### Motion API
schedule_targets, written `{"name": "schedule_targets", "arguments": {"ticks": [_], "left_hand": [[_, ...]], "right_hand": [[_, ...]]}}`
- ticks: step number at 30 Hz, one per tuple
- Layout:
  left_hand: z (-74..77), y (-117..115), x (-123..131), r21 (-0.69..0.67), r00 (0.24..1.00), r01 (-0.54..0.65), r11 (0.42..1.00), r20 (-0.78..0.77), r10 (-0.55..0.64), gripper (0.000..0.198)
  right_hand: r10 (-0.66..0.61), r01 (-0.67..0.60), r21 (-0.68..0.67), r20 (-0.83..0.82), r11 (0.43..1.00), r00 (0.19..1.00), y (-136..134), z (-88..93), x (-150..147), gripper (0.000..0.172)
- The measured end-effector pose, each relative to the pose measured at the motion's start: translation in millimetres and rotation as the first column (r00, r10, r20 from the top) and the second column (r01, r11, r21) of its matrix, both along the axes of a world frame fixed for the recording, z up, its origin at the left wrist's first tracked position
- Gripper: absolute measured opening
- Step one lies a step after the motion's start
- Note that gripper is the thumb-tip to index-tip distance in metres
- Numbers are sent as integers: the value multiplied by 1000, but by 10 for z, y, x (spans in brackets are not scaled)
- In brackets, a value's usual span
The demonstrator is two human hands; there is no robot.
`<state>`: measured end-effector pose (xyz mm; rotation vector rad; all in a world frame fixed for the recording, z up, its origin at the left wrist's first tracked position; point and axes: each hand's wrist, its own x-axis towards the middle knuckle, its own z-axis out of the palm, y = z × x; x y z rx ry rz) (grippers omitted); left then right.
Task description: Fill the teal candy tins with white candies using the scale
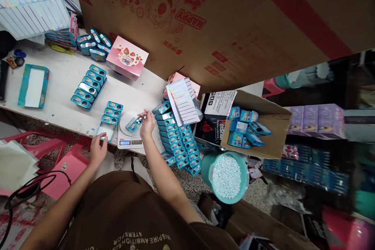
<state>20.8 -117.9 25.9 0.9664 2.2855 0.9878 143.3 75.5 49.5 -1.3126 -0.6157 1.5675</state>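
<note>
A small blue tin [134, 124] lies on the round plate of a white kitchen scale [137, 143]. Over the tin's right end is my right hand [148, 124], its fingertips pinched around small white pieces like those in the bucket. My left hand [99, 149] is at the front edge of a blue display tray [109, 129], thumb and fingers apart, seemingly touching its rim. Several blue tins [112, 112] fill the back of that tray; its front part shows a white bottom. Stacked rows of blue tins [177, 140] stand right of my right hand.
A teal bucket [205, 170] of white pellets stands below the table's right end. Beside it is an open carton [271, 134] with loose tins. A filled tray [89, 88], pink box [127, 58] and flat blue box [33, 86] sit leftward. A big cardboard carton [187, 19] walls the back.
</note>
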Motion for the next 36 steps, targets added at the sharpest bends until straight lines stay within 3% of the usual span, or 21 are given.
{"name": "schedule_targets", "arguments": {"ticks": [6, 10, 17, 25, 36], "left_hand": [[18, 2, -24, 10, 1000, -14, 1000, -12, 14, 26], [57, 16, -31, -5, 1000, -19, 1000, -11, 19, 28], [86, 16, -43, -23, 1000, -22, 1000, -8, 21, 29], [151, 112, 31, -35, 1000, 22, 999, -8, -22, 30], [120, 175, 175, 13, 992, 120, 993, -32, -120, 30]], "right_hand": [[9, -9, 12, 29, 1000, 1000, -11, -40, 10, 16], [-49, 49, -1, 10, 999, 999, -1, -10, 61, 16], [-179, 178, -19, -30, 984, 983, -47, 47, 434, 10], [-335, 279, -339, -119, 898, 935, -222, 29, 944, 12], [-345, 266, -368, -169, 891, 923, -322, 57, 1075, 11]]}}
